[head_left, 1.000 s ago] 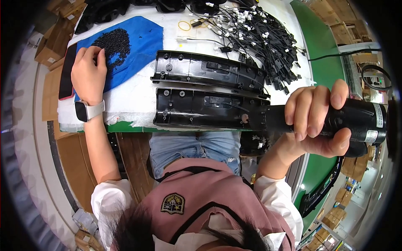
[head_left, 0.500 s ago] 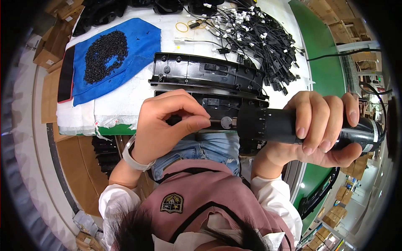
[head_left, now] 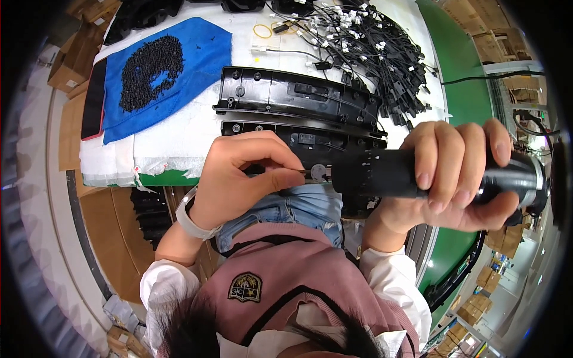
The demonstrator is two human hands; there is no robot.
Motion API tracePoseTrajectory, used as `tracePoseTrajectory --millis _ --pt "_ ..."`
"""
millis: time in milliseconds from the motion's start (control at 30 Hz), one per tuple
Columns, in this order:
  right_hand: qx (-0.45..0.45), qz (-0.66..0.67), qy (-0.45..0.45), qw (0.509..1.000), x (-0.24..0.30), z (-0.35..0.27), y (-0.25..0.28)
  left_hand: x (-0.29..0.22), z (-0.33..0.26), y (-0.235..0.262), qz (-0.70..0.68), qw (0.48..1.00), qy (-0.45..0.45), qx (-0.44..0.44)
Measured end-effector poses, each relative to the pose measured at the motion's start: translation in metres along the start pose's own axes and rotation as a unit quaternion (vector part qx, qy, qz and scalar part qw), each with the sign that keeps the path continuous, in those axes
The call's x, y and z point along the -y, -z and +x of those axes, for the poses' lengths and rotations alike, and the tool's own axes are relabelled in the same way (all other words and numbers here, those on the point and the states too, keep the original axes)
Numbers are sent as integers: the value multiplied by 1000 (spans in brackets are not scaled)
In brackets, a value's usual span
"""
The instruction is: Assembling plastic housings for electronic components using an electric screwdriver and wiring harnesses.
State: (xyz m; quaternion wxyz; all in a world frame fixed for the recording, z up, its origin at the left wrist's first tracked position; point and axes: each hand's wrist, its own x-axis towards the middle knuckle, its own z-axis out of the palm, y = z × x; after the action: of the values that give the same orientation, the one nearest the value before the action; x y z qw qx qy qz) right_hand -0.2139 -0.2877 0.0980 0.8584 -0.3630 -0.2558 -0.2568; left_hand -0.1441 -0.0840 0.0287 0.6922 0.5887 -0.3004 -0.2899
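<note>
My right hand (head_left: 459,173) is wrapped round a black electric screwdriver (head_left: 376,173), held level with its nose toward the left. A small pale, see-through disc (head_left: 319,172) shows just off that nose, by the bit. Thumb and forefinger of my left hand (head_left: 250,170) are pinched together at the bit's end; whatever lies between the fingertips is hidden. Beneath both hands is a long black plastic panel (head_left: 343,145) with a small part and a wire on it, partly covered. A similar black panel (head_left: 268,92) lies just beyond it.
A blue cloth (head_left: 206,51) at left carries a heap of small black screws (head_left: 137,80), with a phone (head_left: 94,101) beside it. Black cables with white connectors (head_left: 382,59) are piled at the far right. Yellow rings (head_left: 262,30) lie near them. A green surface (head_left: 456,107) runs along the right.
The screwdriver and my right hand have shifted slightly left and up, and the tool has turned a little about its length. My left hand keeps its pinch, nearly in place.
</note>
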Motion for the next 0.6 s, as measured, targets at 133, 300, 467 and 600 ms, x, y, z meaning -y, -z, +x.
tracePoseTrajectory --millis 133,300,467,600 --pt "53 -34 -78 995 2 16 22 -6 4 -7 307 945 -113 -3" --pt "42 -187 -128 973 -20 17 25 15 -2 -1 513 836 -185 59" --pt "74 -250 -172 950 -20 18 22 21 -3 0 489 851 -178 65" --pt "92 -237 -171 952 -28 18 23 22 -1 -1 474 860 -182 53"
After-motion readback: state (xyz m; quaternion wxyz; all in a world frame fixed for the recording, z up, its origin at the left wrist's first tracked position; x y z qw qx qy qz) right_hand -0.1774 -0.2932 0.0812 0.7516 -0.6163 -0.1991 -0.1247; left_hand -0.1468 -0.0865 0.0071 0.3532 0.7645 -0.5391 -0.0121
